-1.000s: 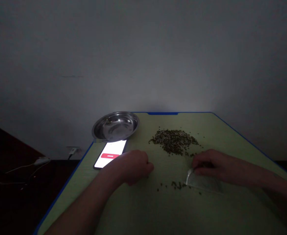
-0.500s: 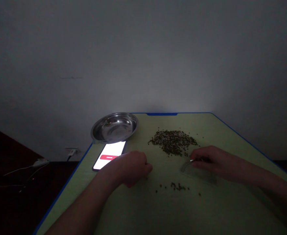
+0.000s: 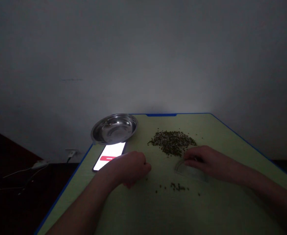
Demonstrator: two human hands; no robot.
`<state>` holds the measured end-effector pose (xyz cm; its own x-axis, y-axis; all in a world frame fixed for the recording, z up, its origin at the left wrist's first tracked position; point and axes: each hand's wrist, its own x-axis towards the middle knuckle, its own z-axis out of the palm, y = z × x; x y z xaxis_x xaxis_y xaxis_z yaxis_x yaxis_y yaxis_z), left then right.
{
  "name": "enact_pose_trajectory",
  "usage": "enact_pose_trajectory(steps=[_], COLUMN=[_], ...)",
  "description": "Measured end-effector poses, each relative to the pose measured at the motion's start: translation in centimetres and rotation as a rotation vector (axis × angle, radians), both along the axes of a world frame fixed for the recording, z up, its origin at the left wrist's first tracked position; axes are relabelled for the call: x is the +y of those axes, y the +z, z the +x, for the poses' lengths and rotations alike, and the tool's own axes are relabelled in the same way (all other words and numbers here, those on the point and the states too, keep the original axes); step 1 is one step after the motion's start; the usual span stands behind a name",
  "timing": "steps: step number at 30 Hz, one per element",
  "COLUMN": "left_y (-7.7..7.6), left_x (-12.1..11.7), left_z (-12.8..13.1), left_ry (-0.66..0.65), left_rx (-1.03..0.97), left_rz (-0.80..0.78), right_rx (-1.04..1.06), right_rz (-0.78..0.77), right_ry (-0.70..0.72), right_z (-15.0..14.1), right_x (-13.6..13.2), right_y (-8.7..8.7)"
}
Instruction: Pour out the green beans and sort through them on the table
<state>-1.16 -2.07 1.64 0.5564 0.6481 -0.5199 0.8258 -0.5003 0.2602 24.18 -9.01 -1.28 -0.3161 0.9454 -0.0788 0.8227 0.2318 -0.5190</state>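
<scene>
My right hand (image 3: 198,158) pinches a clear, half-round plastic piece that looks like a protractor (image 3: 191,173), its straight edge towards me. It sits low over the table at the near right side of a pile of small dark-green beans or seeds (image 3: 171,142). My left hand (image 3: 135,168) is closed in a loose fist left of the scattered beans (image 3: 177,187); whatever its fingers hold, if anything, is hidden. Under the left wrist's far side lies a phone (image 3: 112,150) with a lit white screen and a red bar, partly covered by the forearm.
A shiny steel bowl (image 3: 116,129) stands at the table's far left corner, beyond the phone. The pale green table (image 3: 143,212) has a blue edge and meets a grey wall (image 3: 143,58). Left of it, white cables and a power strip (image 3: 39,164) lie low by the wall.
My right hand has slid a little to the left with the clear protractor. My left hand has barely moved. The bean pile, bowl and phone look the same.
</scene>
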Motion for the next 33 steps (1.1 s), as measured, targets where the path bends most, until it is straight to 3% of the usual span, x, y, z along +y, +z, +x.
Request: enact_pose_trajectory(steps=[3, 8, 21, 28, 33], left_y=[0.2, 0.8, 1.5, 1.4, 1.4], left_x=[0.1, 0.1, 0.3, 0.7, 0.7], left_z=[-0.3, -0.6, -0.2, -0.7, -0.7], left_ry=[0.007, 0.089, 0.093, 0.115, 0.093], left_rx=[-0.020, -0.078, -0.304, -0.408, -0.385], left_rz=[-0.021, 0.091, 0.402, 0.520, 0.497], right_rx=[-0.009, -0.015, -0.231, -0.189, -0.067], right_rz=[0.008, 0.017, 0.265, 0.305, 0.219], right_ry=[-0.004, 0.020, 0.220, 0.354, 0.497], right_z=[0.2, -0.6, -8.7, -11.4, -11.3], right_x=[0.3, 0.8, 3.8, 4.0, 3.1], right_y=[0.2, 0.3, 0.7, 0.6, 1.3])
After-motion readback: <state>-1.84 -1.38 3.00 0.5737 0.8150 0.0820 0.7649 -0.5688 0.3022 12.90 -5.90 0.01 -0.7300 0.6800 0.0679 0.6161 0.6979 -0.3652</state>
